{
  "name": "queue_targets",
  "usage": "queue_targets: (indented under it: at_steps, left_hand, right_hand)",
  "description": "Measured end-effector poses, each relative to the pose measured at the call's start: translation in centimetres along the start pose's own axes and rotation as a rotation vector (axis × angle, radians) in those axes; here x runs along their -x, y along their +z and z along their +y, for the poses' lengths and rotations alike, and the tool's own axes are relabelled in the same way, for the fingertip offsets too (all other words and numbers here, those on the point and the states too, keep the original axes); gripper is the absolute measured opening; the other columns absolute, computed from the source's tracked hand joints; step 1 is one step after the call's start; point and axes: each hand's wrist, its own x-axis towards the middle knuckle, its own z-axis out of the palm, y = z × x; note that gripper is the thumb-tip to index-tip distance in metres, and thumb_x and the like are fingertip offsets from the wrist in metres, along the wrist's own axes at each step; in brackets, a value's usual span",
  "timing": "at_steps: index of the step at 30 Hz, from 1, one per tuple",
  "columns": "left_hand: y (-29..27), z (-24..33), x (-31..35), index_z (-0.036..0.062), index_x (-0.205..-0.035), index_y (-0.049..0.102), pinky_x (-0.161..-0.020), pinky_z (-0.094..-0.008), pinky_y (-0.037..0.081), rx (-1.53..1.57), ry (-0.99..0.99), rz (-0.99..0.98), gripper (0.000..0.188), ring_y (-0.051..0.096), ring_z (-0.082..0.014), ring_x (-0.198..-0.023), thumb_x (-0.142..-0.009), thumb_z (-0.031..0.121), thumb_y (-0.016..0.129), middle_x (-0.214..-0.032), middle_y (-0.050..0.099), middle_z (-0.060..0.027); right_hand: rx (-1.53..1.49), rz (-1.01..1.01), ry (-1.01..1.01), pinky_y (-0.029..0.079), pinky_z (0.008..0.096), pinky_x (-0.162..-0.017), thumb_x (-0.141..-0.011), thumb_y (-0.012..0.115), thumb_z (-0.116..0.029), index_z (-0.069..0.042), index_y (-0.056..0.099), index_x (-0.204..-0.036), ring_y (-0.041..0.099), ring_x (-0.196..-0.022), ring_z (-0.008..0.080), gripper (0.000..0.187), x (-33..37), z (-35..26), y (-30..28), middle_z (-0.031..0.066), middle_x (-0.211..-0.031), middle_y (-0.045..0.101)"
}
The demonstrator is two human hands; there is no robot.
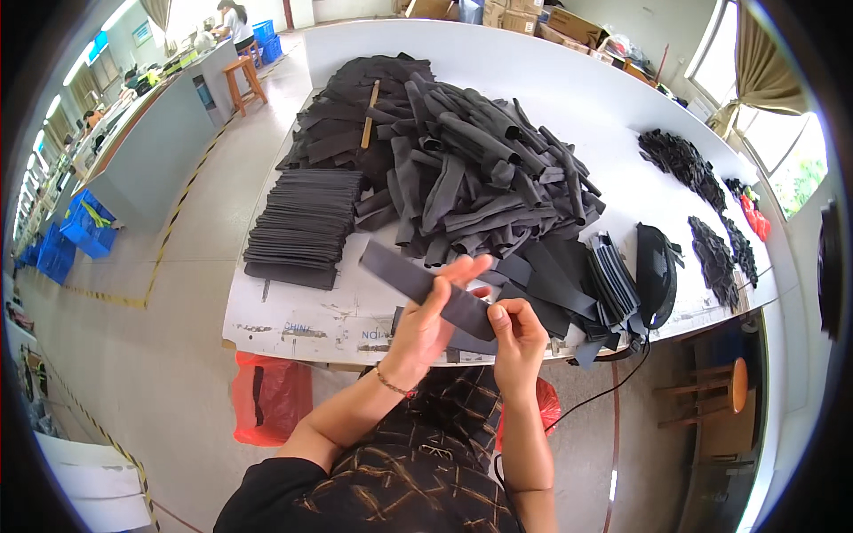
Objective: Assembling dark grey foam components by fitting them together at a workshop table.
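A flat, dark grey fabric strip [395,274] is held slantwise above the near edge of the white table [302,311]. My left hand [425,322] holds it near the middle, with the thumb on top and the other fingers stretched out behind it. At the strip's lower right end, my right hand [517,339] pinches it between thumb and bent fingers. More flat grey pieces [555,275] lie just beyond my right hand. A neat stack of dark strips [302,222] sits to the left of my hands.
A big heap of folded dark strips [480,169] fills the table's middle, with a wooden stick [370,114] at its left. Upright strips [613,280] stand beside a black curved object [655,275] on the right. Red bags [271,400] hang below the front edge.
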Motion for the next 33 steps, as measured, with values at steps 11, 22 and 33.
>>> queue_targets:
  at_steps: [11,22,33]
  left_hand:
    - [-3.2,3.9,0.4,-0.0027,-0.106,0.065,-0.088,-0.0419,0.056,-0.122,0.037,0.224,0.018,0.069,-0.0328,-0.094,-0.095,0.011,0.062,-0.097,0.070,-0.0178]
    - [-3.8,3.4,0.1,-0.0017,-0.106,0.064,-0.087,-0.0386,0.056,-0.200,-0.021,0.409,0.017,0.069,-0.0285,-0.093,-0.096,0.012,0.061,-0.099,0.070,-0.0170]
    - [-6.9,6.0,-2.6,-0.0019,-0.110,0.066,-0.076,-0.0248,0.053,-0.904,0.067,0.271,0.020,0.064,-0.0105,-0.086,-0.093,0.009,0.064,-0.100,0.069,-0.0097]
  right_hand:
    - [0.162,0.102,-0.321,0.043,0.0251,-0.065,-0.089,0.066,-0.002,-0.001,0.060,-0.086,0.054,-0.073,0.0114,0.008,-0.6,1.6,-2.5,0.0023,-0.078,0.059]
    - [-0.187,-0.064,0.157,0.046,0.0233,-0.059,-0.090,0.067,-0.005,0.002,0.062,-0.088,0.059,-0.062,0.0105,0.009,-0.6,2.1,-3.3,0.0036,-0.071,0.062]
    - [0.209,-0.018,0.234,0.044,0.0258,-0.054,-0.082,0.071,-0.006,0.002,0.060,-0.105,0.058,-0.059,0.0122,0.027,-2.5,4.8,-4.7,0.0045,-0.071,0.062]
